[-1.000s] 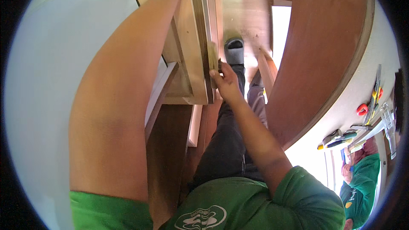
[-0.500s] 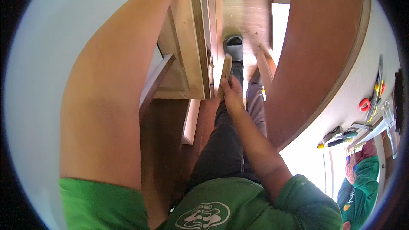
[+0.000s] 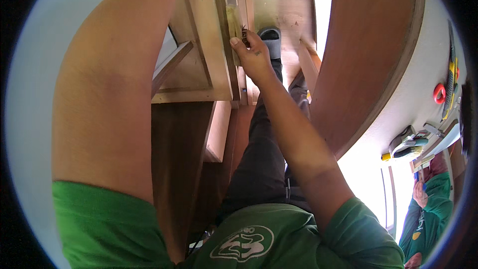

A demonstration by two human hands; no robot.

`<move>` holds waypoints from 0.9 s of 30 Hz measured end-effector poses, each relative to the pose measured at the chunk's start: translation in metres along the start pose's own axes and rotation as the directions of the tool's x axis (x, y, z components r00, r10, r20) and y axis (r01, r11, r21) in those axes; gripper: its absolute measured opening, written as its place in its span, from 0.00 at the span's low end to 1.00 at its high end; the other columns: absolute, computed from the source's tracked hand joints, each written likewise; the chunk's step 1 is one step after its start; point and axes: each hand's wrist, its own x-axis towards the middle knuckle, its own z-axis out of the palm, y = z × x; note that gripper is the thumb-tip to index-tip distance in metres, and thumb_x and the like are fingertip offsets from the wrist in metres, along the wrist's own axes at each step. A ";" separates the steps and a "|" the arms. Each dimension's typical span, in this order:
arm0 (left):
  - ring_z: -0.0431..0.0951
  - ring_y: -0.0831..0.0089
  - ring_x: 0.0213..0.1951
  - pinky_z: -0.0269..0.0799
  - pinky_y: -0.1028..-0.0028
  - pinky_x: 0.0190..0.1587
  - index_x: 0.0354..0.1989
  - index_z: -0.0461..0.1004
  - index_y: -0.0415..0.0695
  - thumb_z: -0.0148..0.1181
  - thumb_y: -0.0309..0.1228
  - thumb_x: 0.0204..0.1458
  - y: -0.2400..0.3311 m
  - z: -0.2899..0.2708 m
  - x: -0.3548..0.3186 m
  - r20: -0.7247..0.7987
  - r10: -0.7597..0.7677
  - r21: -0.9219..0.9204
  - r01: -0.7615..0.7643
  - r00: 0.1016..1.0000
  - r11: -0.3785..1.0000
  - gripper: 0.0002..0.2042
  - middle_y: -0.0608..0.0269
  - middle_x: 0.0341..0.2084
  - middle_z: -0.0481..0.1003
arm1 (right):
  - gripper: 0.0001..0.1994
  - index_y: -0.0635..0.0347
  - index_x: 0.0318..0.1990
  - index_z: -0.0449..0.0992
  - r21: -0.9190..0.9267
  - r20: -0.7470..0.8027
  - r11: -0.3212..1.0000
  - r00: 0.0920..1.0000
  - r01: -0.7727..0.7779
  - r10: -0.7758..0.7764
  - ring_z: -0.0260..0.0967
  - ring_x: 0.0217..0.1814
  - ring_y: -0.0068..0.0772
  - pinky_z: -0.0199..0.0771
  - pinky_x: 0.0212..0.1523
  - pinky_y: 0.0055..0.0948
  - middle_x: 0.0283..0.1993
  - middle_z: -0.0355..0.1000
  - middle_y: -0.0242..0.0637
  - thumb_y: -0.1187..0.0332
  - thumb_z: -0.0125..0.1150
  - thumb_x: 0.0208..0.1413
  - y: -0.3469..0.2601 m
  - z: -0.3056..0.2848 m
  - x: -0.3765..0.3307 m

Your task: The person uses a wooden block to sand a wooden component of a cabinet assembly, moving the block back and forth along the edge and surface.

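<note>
a: fig. 1, looking down. what does the right hand [image 3: 254, 57] hold?

b: a small yellowish pad [image 3: 233, 22], maybe a sanding block, pinched flat between thumb and fingers against the edge of the wooden frame [image 3: 214, 35]. the grip is closed on the pad.

a: and the left hand?

b: only the left arm [image 3: 109, 89] shows, raised past the top of the picture left of the frame. the hand is out of view, so its grip cannot be told.

a: where does the pad sit relative to the frame?

b: on the frame's right-hand upright, near its upper part, touching the wood.

a: how would the pad handle?

b: it looks light and slightly soft, likely to bend if squeezed at one end; best held across its width, thumb behind. the frame looks stiff and heavy.

a: what else lies about the frame?

b: right of it a curved brown panel [image 3: 373, 55]; beyond that, tools [image 3: 406, 144] on a white surface, and another person's green sleeve [image 3: 430, 204].
</note>
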 end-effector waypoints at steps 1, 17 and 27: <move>0.54 0.51 0.73 0.44 0.51 0.74 0.71 0.61 0.42 0.40 0.44 0.68 -0.003 -0.001 0.000 0.002 -0.003 0.007 0.003 1.000 1.000 0.28 0.50 0.72 0.59 | 0.18 0.67 0.49 0.77 -0.003 0.002 1.000 1.000 -0.025 0.025 0.74 0.42 0.41 0.73 0.46 0.37 0.40 0.74 0.49 0.60 0.64 0.60 -0.009 -0.001 -0.004; 0.53 0.54 0.74 0.44 0.53 0.74 0.72 0.60 0.45 0.37 0.46 0.69 0.001 0.000 0.003 0.017 -0.040 0.066 0.038 0.999 0.997 0.28 0.53 0.73 0.58 | 0.19 0.67 0.53 0.75 -0.047 0.071 0.982 0.980 -0.182 0.185 0.76 0.44 0.39 0.75 0.46 0.34 0.45 0.74 0.49 0.61 0.64 0.62 0.022 -0.002 -0.063; 0.55 0.53 0.73 0.47 0.55 0.74 0.71 0.61 0.42 0.39 0.45 0.68 -0.003 0.000 0.003 0.020 -0.022 0.079 0.020 1.000 0.997 0.28 0.50 0.71 0.61 | 0.20 0.65 0.56 0.75 -0.114 0.092 0.856 0.853 -0.504 0.514 0.74 0.46 0.32 0.74 0.49 0.32 0.44 0.75 0.42 0.60 0.62 0.63 0.106 -0.016 -0.180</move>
